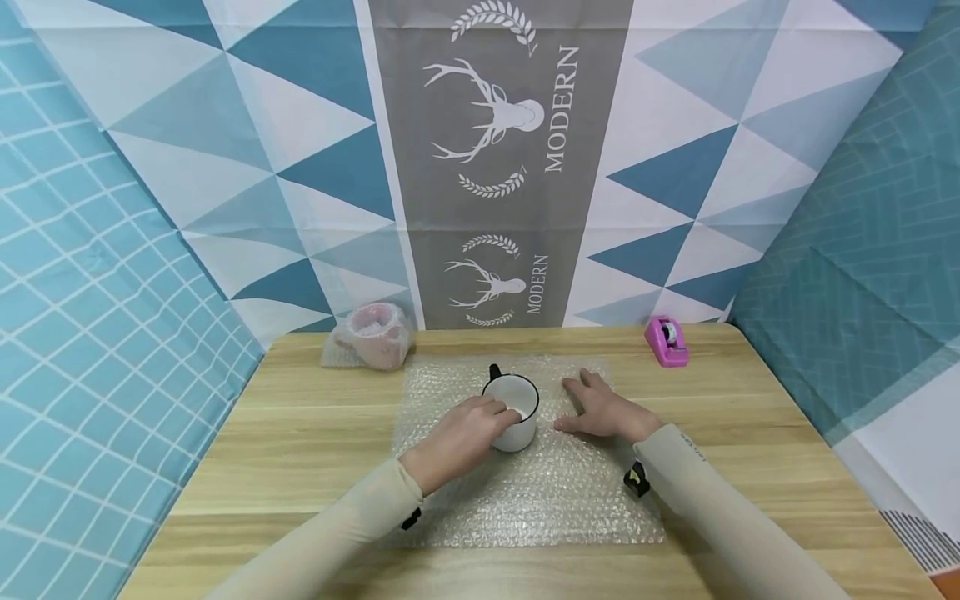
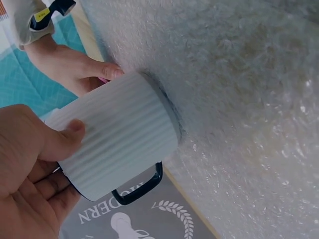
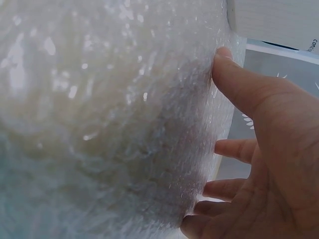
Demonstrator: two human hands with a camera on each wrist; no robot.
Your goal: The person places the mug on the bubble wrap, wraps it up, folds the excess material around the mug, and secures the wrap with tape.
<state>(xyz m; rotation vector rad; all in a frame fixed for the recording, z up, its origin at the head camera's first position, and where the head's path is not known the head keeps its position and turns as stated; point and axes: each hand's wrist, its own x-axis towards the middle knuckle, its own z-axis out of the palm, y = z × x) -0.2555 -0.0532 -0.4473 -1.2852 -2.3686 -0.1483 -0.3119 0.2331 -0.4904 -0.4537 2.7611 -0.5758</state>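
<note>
My left hand [image 1: 459,437] pinches the near rim of a white mug [image 1: 514,437], thumb outside and fingers over the edge. In the left wrist view the mug [image 2: 119,134] shows ribbed sides, a dark rim and a dark handle [image 2: 142,186]. It stands upright on a sheet of bubble wrap [image 1: 525,508], with its handle toward the back left. To the right of the mug, my right hand [image 1: 600,410] rests on the sheet with its fingers spread. The right wrist view shows those fingertips [image 3: 224,189] touching the bubble wrap and holding nothing.
A pink cup wrapped in bubble wrap [image 1: 378,337] sits at the table's back left. At the back right lies a pink tape dispenser [image 1: 667,342]. The wooden table [image 1: 300,450] borders a patterned cloth backdrop [image 1: 495,200] behind and on both sides.
</note>
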